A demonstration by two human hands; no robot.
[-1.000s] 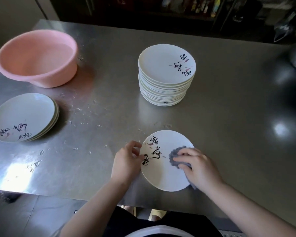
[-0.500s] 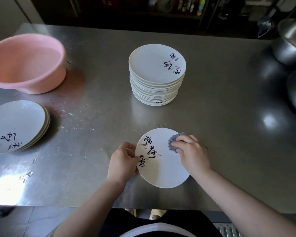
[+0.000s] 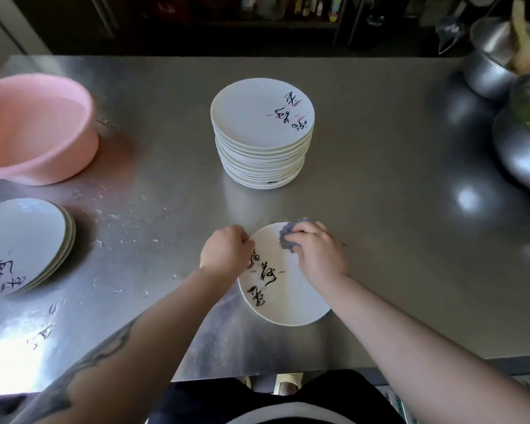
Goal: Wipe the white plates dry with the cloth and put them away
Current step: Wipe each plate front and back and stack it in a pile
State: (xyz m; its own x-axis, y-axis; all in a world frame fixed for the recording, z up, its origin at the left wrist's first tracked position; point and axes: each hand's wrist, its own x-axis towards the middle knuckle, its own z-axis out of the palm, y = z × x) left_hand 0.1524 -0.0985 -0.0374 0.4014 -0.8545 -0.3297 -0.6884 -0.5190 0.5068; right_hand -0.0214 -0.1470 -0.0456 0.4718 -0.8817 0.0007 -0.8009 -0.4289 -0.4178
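Two bare forearms with no sleeves, left hand (image 3: 225, 250) and right hand (image 3: 317, 252) without rings or gloves, dark curling tattoo lines along the left forearm, dark garment with a pale band at the near edge

One pink basin (image 3: 34, 130) stands far left, with two metal bowls (image 3: 496, 59) far right. White plates form two stacks (image 3: 262, 133), plus one loose plate (image 3: 283, 289) and one cloth (image 3: 289, 238).

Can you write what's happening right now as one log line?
step: wiping | plate: on table, left hand grips rim | cloth: right hand rubs far edge | tall stack: untouched
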